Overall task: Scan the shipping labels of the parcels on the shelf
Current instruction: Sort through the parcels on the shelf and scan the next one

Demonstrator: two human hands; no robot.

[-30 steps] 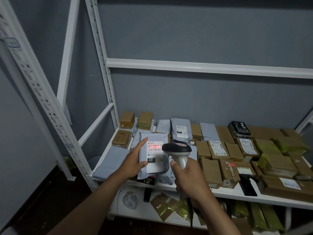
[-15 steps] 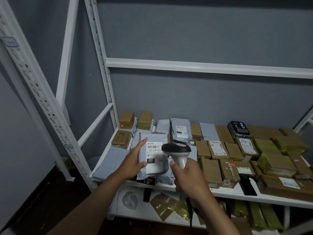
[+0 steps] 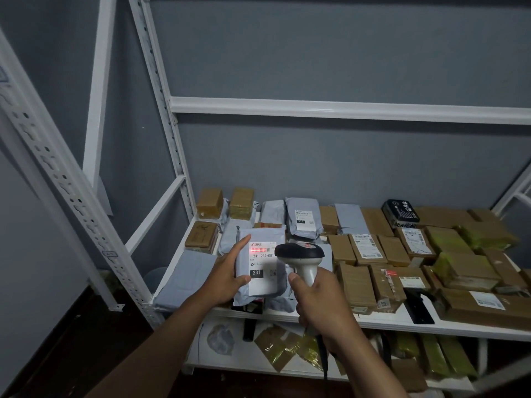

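My left hand [image 3: 227, 275] holds a grey poly-bag parcel [image 3: 263, 291] upright by its left edge, thumb on the front, above the shelf's front left. Its white shipping label [image 3: 263, 268] reads 231-239-K01, and a red scan light lies across the barcode at the label's top. My right hand [image 3: 321, 300] grips the handle of a grey barcode scanner [image 3: 301, 255], whose dark head points at the label from the right. Many other parcels lie on the white shelf [image 3: 382, 321]: brown cardboard boxes [image 3: 356, 285] and grey bags [image 3: 303, 218], some with labels facing up.
White perforated uprights [image 3: 161, 110] frame the shelf on the left, with a crossbar [image 3: 344, 109] above. A black device [image 3: 418, 307] lies at the shelf's front edge. A lower shelf [image 3: 250, 360] holds yellow-green packets and a clear bag. The scanner's cable hangs below my right wrist.
The red scan light was on the barcode a second ago, off half a second ago, and is on again now. Hands, parcel and scanner have barely moved.
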